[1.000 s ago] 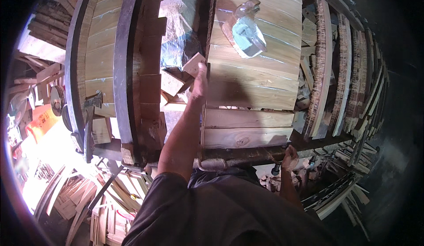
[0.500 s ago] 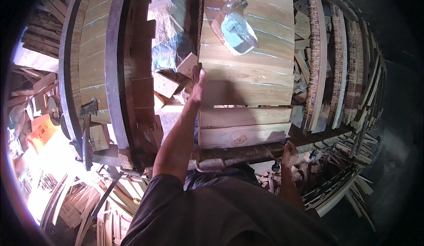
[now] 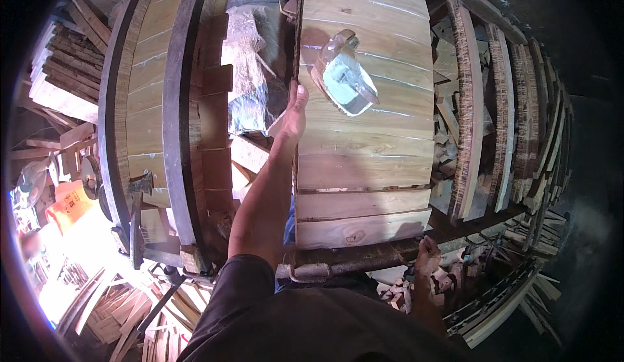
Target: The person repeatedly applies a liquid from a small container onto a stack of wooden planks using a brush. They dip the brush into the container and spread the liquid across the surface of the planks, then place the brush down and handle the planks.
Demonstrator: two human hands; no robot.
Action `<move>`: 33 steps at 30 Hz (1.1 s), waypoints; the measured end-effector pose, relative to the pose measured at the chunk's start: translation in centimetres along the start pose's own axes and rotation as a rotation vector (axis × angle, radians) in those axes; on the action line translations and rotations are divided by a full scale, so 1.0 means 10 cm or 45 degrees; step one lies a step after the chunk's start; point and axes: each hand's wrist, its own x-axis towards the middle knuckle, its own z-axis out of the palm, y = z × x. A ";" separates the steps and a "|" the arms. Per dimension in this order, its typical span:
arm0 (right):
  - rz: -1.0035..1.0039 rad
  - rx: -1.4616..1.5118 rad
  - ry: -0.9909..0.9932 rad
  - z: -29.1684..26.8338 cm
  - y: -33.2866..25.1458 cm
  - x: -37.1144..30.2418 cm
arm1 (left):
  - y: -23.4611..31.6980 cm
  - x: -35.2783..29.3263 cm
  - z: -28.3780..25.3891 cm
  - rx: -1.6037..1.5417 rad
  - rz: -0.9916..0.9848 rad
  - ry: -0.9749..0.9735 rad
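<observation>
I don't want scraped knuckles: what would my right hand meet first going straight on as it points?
Likely the dark rail just ahead of your right hand, along the plank panel's near end. Depth is unclear, so it could pass under.

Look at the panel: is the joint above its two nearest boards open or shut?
Partly open: a narrow slit shows between the two nearest boards and the next board.

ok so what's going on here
Someone has their bare hands at a panel of wooden boards. The left hand is at its left edge, and the right hand is by its near right corner; whether either grips something is unclear. A cut-open plastic container rests on the panel, whose two nearest boards show a narrow gap from the rest.
</observation>
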 end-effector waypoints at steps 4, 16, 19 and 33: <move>0.198 0.253 0.020 0.05 -0.13 -0.01 | -0.03 0.02 0.10 0.119 0.029 0.028; 0.079 -0.381 0.036 -0.01 -0.06 0.06 | 0.23 0.05 0.07 -0.177 0.037 -0.004; 0.152 -0.341 0.023 0.06 -0.31 0.01 | 0.20 0.17 0.02 -0.293 -0.008 0.001; 0.216 -0.274 -0.082 -0.08 0.03 0.02 | -0.02 0.62 0.16 0.585 0.261 0.269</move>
